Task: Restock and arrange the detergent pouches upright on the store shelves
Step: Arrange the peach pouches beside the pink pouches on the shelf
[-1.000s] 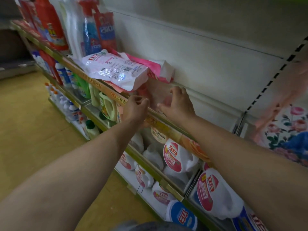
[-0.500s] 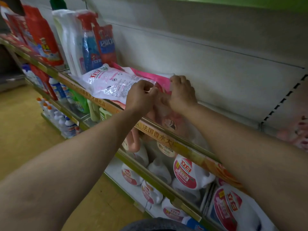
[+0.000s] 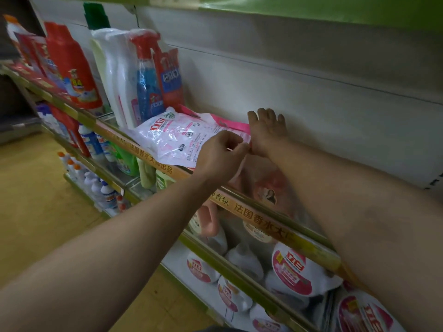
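Observation:
A white and pink detergent pouch (image 3: 177,137) lies flat on the upper shelf (image 3: 261,212), on top of another pink pouch (image 3: 230,123). My left hand (image 3: 220,156) pinches the near right corner of the white pouch. Behind that same end, by the shelf's back wall, my right hand (image 3: 266,133) holds the pouch stack with its fingers spread upward. What the palm touches is hidden. A further pinkish pouch (image 3: 268,188) lies flat on the shelf under my right wrist.
Red, white and blue refill bags and a spray bottle (image 3: 146,82) stand upright to the left on the same shelf. White detergent jugs (image 3: 292,271) fill the shelf below. The pale back panel (image 3: 311,97) rises behind. A yellow floor (image 3: 36,200) lies at left.
Both hands rose from the shelf's front edge to the right end of the flat pouches. My left hand took a pinch on the white pouch; my right hand moved behind it.

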Tool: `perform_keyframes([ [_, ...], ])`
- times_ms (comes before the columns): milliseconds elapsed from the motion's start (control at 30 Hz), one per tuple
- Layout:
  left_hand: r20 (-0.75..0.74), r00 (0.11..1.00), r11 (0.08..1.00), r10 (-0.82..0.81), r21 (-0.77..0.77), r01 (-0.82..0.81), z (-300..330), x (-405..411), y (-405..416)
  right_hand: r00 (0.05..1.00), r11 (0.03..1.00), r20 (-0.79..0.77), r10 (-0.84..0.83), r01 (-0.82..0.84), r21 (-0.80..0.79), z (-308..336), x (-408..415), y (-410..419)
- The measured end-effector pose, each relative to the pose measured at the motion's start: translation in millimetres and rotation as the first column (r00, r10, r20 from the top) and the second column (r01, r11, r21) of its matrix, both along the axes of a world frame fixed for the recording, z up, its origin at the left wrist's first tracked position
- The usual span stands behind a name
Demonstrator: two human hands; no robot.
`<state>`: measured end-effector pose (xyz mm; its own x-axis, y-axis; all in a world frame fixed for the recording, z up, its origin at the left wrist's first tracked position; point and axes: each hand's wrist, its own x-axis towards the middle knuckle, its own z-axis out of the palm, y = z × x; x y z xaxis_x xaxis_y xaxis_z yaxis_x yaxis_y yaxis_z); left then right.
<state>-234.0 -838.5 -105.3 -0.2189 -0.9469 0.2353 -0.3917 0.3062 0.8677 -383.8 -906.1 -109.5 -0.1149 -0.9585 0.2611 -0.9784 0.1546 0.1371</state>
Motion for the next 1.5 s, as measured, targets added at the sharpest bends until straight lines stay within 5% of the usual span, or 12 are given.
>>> perform_keyframes([
  [300,0.003,0.998,0.995,-0.069,0.077,0.069,-9.3,6.4,-4.2,0.999,0.997,0.012,-0.032,0.033,-0.068,-5.5,-4.4,5.2],
  [633,-0.143,0.979,0.986,-0.145,0.061,0.155,8.0,-28.0,-11.9,0.82,0.941,0.553,-0.151,0.29,-0.173,-8.0,-46.7,45.7],
  [833,-0.164,0.94,0.919,-0.299,0.216,0.329,-11.2,-73.0,1.1,0.613,0.89,0.787,-0.069,0.394,-0.229,-6.7,-85.0,92.7],
  [1067,-0.401,0.888,0.729,-0.226,0.535,0.427,-38.6,-111.3,13.3,0.186,0.875,0.977,0.107,0.449,-0.182,-5.7,-117.6,161.8],
  [1333,-0.589,0.74,0.621,-0.324,0.458,0.636,-48.4,-139.8,35.7,-0.248,0.898,0.942,0.226,0.427,-0.103,-20.9,-140.7,221.1],
  [1500,-0.688,0.668,0.626,-0.285,0.394,0.672,-39.6,-165.3,50.4,-0.354,0.89,0.888,0.293,0.439,-0.119,-30.7,-151.0,248.9],
])
